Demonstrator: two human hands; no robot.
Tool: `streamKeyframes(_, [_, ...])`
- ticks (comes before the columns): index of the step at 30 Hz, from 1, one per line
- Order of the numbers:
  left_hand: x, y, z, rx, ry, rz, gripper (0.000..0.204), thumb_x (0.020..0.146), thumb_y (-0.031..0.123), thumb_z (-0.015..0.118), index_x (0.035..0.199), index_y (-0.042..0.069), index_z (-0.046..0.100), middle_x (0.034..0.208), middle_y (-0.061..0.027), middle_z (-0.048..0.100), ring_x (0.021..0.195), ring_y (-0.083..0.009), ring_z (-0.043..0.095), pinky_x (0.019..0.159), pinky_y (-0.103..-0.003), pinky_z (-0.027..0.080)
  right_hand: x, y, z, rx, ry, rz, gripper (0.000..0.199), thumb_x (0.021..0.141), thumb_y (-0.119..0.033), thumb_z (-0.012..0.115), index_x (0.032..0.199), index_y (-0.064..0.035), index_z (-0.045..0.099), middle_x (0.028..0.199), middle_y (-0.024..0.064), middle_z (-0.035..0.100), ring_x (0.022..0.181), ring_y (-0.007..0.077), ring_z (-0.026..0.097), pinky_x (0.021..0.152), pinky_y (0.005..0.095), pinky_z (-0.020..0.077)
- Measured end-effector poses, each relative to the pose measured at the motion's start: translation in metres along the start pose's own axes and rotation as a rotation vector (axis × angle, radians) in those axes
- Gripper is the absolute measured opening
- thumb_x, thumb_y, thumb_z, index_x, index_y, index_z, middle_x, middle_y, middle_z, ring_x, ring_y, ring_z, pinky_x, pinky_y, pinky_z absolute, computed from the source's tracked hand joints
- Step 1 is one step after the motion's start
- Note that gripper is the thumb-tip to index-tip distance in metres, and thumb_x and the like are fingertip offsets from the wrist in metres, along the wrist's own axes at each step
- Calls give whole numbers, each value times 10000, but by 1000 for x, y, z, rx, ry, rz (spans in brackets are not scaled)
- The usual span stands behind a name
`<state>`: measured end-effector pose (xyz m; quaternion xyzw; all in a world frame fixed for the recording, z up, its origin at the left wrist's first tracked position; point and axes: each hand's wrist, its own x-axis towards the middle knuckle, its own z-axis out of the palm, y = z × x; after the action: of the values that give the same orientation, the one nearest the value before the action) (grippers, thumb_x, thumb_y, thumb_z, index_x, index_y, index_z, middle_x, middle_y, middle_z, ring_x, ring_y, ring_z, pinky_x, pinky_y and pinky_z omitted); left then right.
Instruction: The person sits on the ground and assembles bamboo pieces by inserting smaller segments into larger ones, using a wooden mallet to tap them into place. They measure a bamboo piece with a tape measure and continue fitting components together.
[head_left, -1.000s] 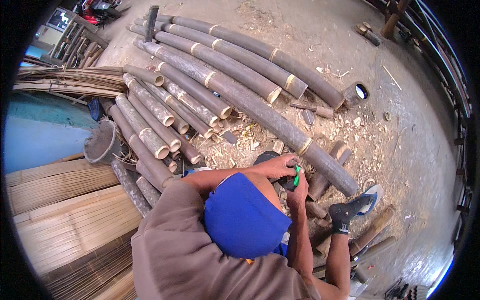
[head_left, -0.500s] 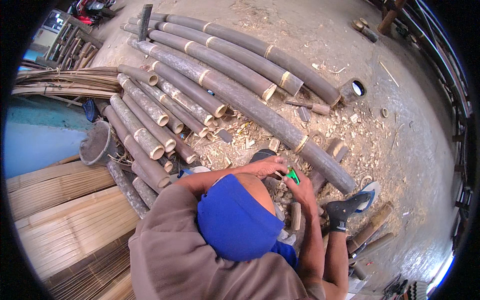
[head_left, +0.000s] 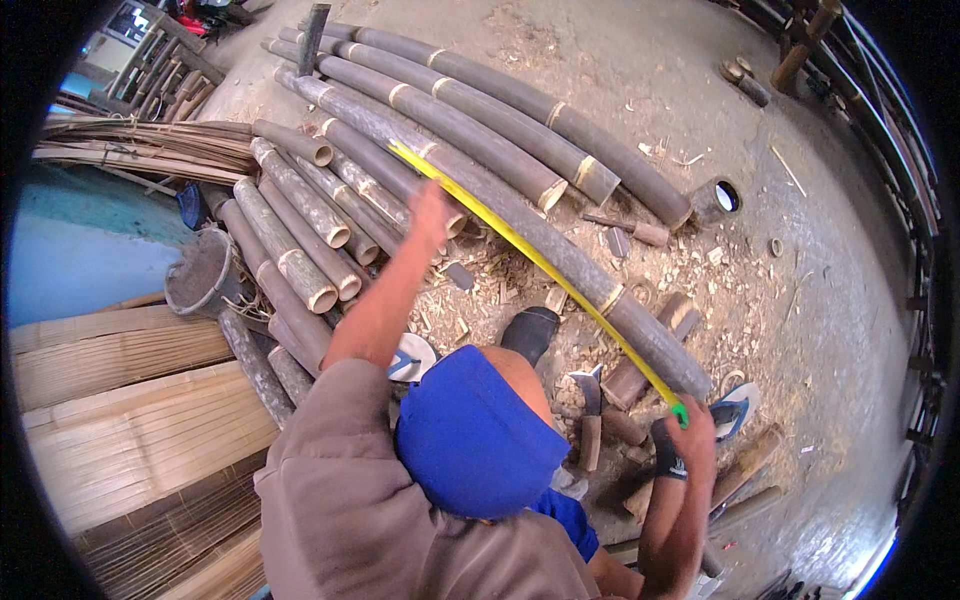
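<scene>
A yellow tape measure (head_left: 535,254) is pulled out along the near side of a long bamboo pole (head_left: 655,338). My right hand (head_left: 692,438) is closed round its green case (head_left: 681,414), close to the pole's near right end. Farther up the pole on the left, my left hand (head_left: 430,218) is closed at the tape, slightly blurred, and some of the yellow strip shows beyond it. A tool with a metal blade and wooden handle (head_left: 590,440) rests on the ground between my feet and the pole.
Cut bamboo lengths (head_left: 300,275) are stacked at left beside a grey bucket (head_left: 197,275). More long poles (head_left: 480,150) lie beyond. A wooden-handled blade (head_left: 648,234) lies near their ends. Shavings (head_left: 740,290) cover the ground; woven bamboo sheets (head_left: 150,420) are at lower left.
My hands were close together at the green case; now they are far apart, left hand up-left, right hand down-right. The yellow tape has been drawn out along the pole.
</scene>
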<state>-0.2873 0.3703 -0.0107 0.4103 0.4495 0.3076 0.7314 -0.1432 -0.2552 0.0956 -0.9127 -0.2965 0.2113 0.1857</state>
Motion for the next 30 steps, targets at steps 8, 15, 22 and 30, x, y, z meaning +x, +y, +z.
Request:
streamKeyframes(8, [-161, -53, 71, 34, -186, -226, 250, 1052, 261, 558, 1048, 43, 681, 994, -145, 747, 828, -178, 711, 685, -348, 582, 81, -162, 66, 71, -101, 25, 475, 865, -389, 681, 1290, -179, 659, 1099, 248, 669, 1046, 457, 659, 877, 566, 542])
streamKeyframes(15, [50, 22, -47, 51, 179, 5, 170, 971, 207, 650, 1010, 42, 668, 836, -85, 678, 726, -226, 670, 636, -409, 576, 12, -24, 17, -50, -9, 88, 561, 850, -320, 710, 1353, -98, 599, 1225, 247, 655, 1145, 472, 617, 966, 528, 510])
streamKeyframes(22, [78, 41, -62, 25, 251, 77, 173, 976, 207, 635, 1043, 50, 666, 972, -134, 709, 790, -251, 691, 669, -438, 592, 3, -8, 15, -31, 22, 20, 423, 829, -308, 722, 1209, -129, 671, 1133, 227, 647, 1057, 463, 623, 894, 544, 529])
streamKeyframes(30, [-87, -43, 41, -84, 6, -56, 134, 991, 180, 624, 1034, 55, 645, 869, -67, 692, 706, -188, 692, 547, -321, 582, 82, -137, 64, -55, -2, 29, 431, 854, -366, 699, 1234, -163, 676, 1059, 232, 676, 1013, 461, 655, 859, 550, 541])
